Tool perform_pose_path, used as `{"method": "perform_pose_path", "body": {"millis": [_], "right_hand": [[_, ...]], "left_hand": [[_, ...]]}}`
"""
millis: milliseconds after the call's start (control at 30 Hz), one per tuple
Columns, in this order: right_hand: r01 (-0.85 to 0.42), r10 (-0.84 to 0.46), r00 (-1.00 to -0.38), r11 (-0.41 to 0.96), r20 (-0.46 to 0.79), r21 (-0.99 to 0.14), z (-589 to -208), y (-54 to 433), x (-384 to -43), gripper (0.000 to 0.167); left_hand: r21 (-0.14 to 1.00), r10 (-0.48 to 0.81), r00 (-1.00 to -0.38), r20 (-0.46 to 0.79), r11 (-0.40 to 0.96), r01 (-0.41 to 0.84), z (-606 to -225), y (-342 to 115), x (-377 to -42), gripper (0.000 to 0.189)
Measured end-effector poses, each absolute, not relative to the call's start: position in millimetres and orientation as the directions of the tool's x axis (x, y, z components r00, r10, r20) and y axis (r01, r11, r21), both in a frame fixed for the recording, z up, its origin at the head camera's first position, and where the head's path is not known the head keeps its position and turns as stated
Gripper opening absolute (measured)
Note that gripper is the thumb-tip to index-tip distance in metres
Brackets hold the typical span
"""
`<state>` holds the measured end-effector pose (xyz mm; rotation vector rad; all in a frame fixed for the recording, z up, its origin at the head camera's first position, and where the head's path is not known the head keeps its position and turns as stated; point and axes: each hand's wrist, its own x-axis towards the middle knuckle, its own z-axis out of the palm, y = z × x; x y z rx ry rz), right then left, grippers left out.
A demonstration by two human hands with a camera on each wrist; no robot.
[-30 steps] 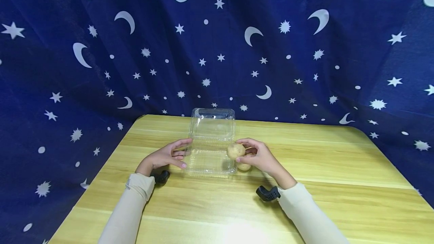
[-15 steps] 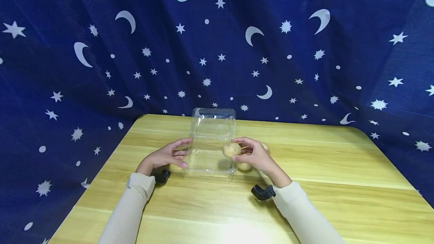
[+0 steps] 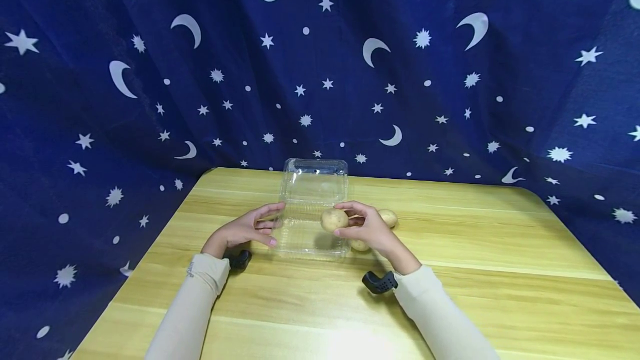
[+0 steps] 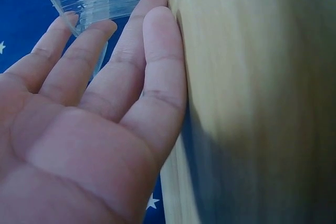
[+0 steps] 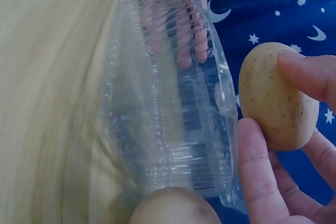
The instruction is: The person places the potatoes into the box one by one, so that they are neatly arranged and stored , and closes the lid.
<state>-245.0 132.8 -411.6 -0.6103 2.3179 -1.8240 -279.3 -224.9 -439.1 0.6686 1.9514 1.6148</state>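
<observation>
With the fingers [image 5: 255, 174] of my right hand [image 3: 371, 228] I am gripping a potato [image 3: 334, 220], pinched from both sides. I hold it raised, at the right part of the clear box [image 3: 312, 253], and its dark shadow [image 3: 331, 241] falls there just below. In the right wrist view this potato stands away from the bench, near the rim of the box, and brown small spots are on its skin.

My left hand [image 3: 243, 230] grips nothing. Its fingers are extended and rather spread, with the tips at the left wall of the box, which has ridges. From the right wrist view I see them through the plastic.

The box lies opened on the bench [image 3: 300, 310], and its lid [image 3: 314, 185] is raised at the far side. A second potato [image 3: 388, 218] rests on the bench just beyond my right hand. A third potato [image 3: 359, 245] is by the right side of the box, partly hidden under this same hand; whether it touches the box, I cannot tell.

Farther along my arms come the pale left sleeve [image 3: 185, 304] and right sleeve [image 3: 440, 310], and at each wrist a black piece [image 3: 380, 282]. Behind the bench hangs a dark blue cloth [image 3: 320, 60], covered with white moons, stars and dots.
</observation>
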Motion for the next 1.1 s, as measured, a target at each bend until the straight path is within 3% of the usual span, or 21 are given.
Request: {"method": "perform_pose_path", "body": {"millis": [1100], "right_hand": [[-0.232, -0.385, -0.916, 0.273, 0.115, -0.934, -407, 97, -246, 0.053]], "left_hand": [[0.987, 0.662, -0.746, -0.073, 0.155, 0.042, -439, -224, -279, 0.11]]}}
